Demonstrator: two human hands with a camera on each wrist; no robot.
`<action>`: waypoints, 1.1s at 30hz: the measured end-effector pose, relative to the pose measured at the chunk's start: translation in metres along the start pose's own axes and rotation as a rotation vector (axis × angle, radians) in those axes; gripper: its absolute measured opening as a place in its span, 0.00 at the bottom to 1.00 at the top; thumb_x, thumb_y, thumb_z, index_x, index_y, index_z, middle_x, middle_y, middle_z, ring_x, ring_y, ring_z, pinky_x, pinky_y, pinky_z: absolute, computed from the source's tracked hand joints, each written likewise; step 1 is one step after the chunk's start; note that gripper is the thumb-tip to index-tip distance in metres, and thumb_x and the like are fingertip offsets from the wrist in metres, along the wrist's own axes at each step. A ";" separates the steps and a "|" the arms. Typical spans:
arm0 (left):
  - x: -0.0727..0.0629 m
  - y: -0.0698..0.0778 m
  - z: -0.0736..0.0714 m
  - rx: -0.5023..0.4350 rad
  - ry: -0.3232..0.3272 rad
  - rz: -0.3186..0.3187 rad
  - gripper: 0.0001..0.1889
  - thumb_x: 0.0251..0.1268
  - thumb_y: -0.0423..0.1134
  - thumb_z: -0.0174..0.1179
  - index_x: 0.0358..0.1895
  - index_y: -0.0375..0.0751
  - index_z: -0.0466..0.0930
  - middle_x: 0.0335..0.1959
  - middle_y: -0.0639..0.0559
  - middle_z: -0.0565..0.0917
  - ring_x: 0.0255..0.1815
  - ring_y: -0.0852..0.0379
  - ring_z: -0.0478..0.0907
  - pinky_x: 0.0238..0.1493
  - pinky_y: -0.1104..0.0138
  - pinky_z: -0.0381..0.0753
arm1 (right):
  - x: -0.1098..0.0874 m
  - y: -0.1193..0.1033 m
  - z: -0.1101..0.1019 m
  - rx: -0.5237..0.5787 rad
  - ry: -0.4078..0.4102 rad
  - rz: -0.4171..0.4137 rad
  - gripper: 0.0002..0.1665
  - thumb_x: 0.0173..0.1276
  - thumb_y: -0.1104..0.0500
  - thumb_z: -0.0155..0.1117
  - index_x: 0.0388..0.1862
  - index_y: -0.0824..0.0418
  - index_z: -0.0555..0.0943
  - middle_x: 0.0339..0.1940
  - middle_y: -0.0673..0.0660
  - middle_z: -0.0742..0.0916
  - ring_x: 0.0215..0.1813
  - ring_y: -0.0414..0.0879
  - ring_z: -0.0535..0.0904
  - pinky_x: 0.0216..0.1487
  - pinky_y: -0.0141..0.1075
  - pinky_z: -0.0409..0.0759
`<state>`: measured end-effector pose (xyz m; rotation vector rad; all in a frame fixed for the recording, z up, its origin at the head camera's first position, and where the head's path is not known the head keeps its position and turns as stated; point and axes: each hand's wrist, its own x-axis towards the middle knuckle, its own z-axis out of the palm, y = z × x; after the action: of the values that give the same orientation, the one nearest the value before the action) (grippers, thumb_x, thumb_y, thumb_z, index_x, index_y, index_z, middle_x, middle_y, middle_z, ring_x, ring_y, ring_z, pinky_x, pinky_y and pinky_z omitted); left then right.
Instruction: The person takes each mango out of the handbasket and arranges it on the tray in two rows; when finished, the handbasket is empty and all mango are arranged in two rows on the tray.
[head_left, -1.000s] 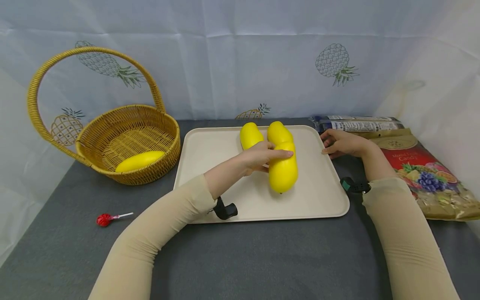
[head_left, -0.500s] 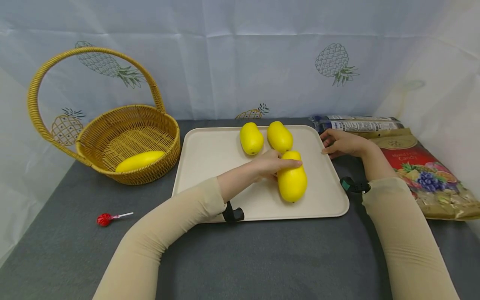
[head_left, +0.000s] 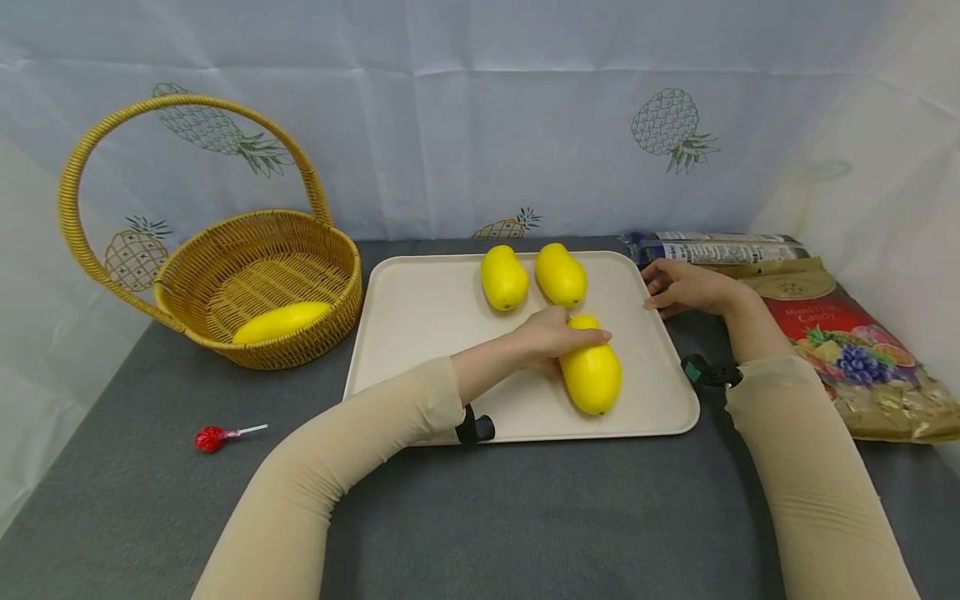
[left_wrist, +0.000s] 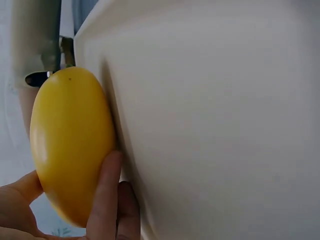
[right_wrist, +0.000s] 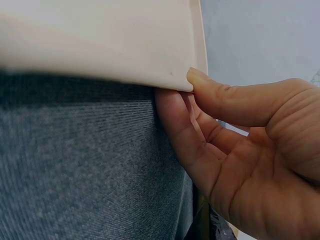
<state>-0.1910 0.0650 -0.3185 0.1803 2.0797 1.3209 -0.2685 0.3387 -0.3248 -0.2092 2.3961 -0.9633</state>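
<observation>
My left hand grips the narrow end of a smooth yellow papaya, thumb on one side and fingers on the other. In the left wrist view the papaya's wide end with a small dark tip points away from the hand, close over the tray. Two more papayas lie side by side at the back of the beige tray. My right hand pinches the tray's right rim near the far corner; in the right wrist view thumb and forefinger meet at the edge.
A wicker basket with a tall handle stands left of the tray, one elongated yellow fruit inside. A red lollipop lies in front of it. To the right are a red-and-gold candy bag and a dark-blue packet.
My left hand has carried the papaya toward the front right of the tray, away from the two at the back. The right hand keeps its pinch on the rim.
</observation>
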 end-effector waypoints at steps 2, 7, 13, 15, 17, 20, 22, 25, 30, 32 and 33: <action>0.000 0.000 0.002 0.042 0.017 -0.008 0.32 0.64 0.54 0.65 0.60 0.34 0.69 0.48 0.44 0.76 0.39 0.53 0.80 0.38 0.62 0.89 | 0.000 0.001 0.000 -0.003 0.001 0.002 0.35 0.73 0.64 0.59 0.70 0.72 0.54 0.52 0.66 0.74 0.43 0.44 0.80 0.48 0.37 0.88; -0.001 0.001 0.004 0.117 0.045 -0.005 0.29 0.64 0.57 0.63 0.54 0.35 0.71 0.43 0.45 0.77 0.32 0.53 0.82 0.29 0.64 0.89 | 0.001 0.002 0.000 -0.006 0.000 0.001 0.36 0.73 0.64 0.59 0.71 0.73 0.53 0.52 0.66 0.74 0.44 0.45 0.79 0.49 0.38 0.88; -0.002 0.001 0.005 0.149 0.055 0.007 0.27 0.66 0.58 0.62 0.50 0.36 0.72 0.39 0.46 0.77 0.27 0.54 0.82 0.29 0.64 0.89 | 0.000 0.001 -0.001 -0.010 -0.002 -0.003 0.36 0.73 0.64 0.58 0.71 0.73 0.53 0.51 0.65 0.73 0.44 0.46 0.79 0.49 0.38 0.88; -0.001 0.001 0.005 0.159 0.059 0.009 0.27 0.66 0.58 0.61 0.50 0.36 0.72 0.39 0.45 0.77 0.27 0.54 0.82 0.28 0.64 0.89 | 0.000 0.000 -0.001 -0.012 -0.002 -0.005 0.36 0.73 0.64 0.58 0.71 0.73 0.53 0.51 0.65 0.73 0.44 0.46 0.79 0.50 0.39 0.88; -0.002 0.001 0.005 0.172 0.060 0.010 0.27 0.66 0.58 0.61 0.51 0.36 0.72 0.39 0.45 0.77 0.26 0.54 0.82 0.28 0.65 0.88 | -0.001 0.000 0.000 -0.012 -0.003 -0.005 0.36 0.73 0.64 0.58 0.71 0.73 0.53 0.51 0.65 0.73 0.44 0.45 0.79 0.50 0.39 0.88; -0.002 0.001 0.005 0.187 0.064 0.009 0.28 0.66 0.59 0.61 0.52 0.36 0.72 0.39 0.45 0.77 0.26 0.54 0.82 0.28 0.65 0.88 | -0.001 0.000 0.000 -0.010 -0.003 -0.003 0.35 0.73 0.64 0.58 0.71 0.73 0.53 0.51 0.65 0.73 0.44 0.45 0.79 0.49 0.39 0.88; -0.002 0.001 0.005 0.189 0.063 0.007 0.28 0.66 0.59 0.61 0.52 0.35 0.72 0.39 0.45 0.77 0.26 0.54 0.82 0.28 0.65 0.88 | -0.001 0.000 0.000 -0.007 -0.004 -0.002 0.35 0.73 0.64 0.58 0.71 0.73 0.53 0.51 0.65 0.73 0.45 0.45 0.79 0.49 0.38 0.88; -0.003 0.002 0.005 0.182 0.062 0.002 0.29 0.66 0.58 0.61 0.53 0.35 0.71 0.40 0.45 0.77 0.26 0.54 0.82 0.28 0.65 0.89 | -0.001 0.000 0.000 -0.005 -0.005 -0.003 0.35 0.74 0.64 0.58 0.71 0.73 0.53 0.51 0.65 0.73 0.44 0.46 0.79 0.49 0.38 0.88; -0.004 0.002 0.004 0.175 0.045 -0.002 0.29 0.66 0.58 0.61 0.55 0.35 0.70 0.42 0.45 0.76 0.28 0.54 0.82 0.30 0.64 0.89 | -0.001 0.000 0.000 -0.002 -0.007 -0.002 0.35 0.74 0.64 0.58 0.71 0.73 0.53 0.51 0.65 0.73 0.44 0.45 0.79 0.48 0.36 0.88; -0.004 0.001 0.003 0.184 0.038 0.001 0.29 0.66 0.58 0.61 0.55 0.35 0.70 0.42 0.45 0.76 0.28 0.55 0.82 0.31 0.65 0.89 | -0.001 0.000 0.000 -0.001 -0.009 0.000 0.36 0.74 0.63 0.58 0.71 0.73 0.52 0.51 0.65 0.73 0.44 0.45 0.79 0.47 0.35 0.87; -0.004 0.001 0.002 0.195 0.037 0.005 0.29 0.66 0.58 0.61 0.54 0.35 0.71 0.41 0.45 0.76 0.28 0.55 0.81 0.31 0.65 0.89 | -0.001 0.000 0.000 -0.002 -0.009 0.002 0.36 0.74 0.63 0.58 0.71 0.73 0.52 0.51 0.64 0.73 0.44 0.45 0.78 0.47 0.35 0.87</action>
<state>-0.1865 0.0655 -0.3160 0.2462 2.2402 1.1309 -0.2674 0.3396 -0.3243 -0.2114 2.3887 -0.9579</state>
